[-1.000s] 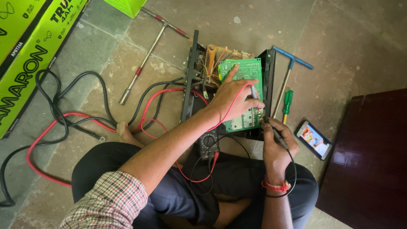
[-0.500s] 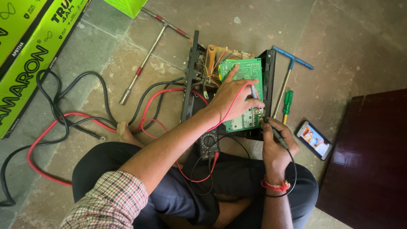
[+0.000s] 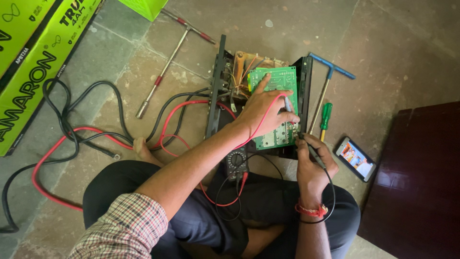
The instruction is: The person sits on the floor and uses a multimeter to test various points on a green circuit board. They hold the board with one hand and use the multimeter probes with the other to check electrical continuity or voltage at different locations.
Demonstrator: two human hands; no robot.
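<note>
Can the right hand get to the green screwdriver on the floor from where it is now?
Probably yes. The right hand holds a black probe at the circuit board's lower edge, and the green screwdriver lies just beyond it on bare floor, nothing between. The probe occupies its fingers.

Stone-tile floor [image 3: 393, 43] carries: open black chassis [image 3: 218, 91], two T-handle wrenches [image 3: 160, 76] [image 3: 328, 79], green screwdriver [image 3: 325, 116], phone [image 3: 355, 158], red and black cables [image 3: 72, 134], green cartons [image 3: 33, 62], multimeter [image 3: 236, 162].

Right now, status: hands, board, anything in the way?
Left hand presses red probe on green circuit board. Right hand holds black probe at board's lower edge. Multimeter on lap; nothing blocking.
</note>
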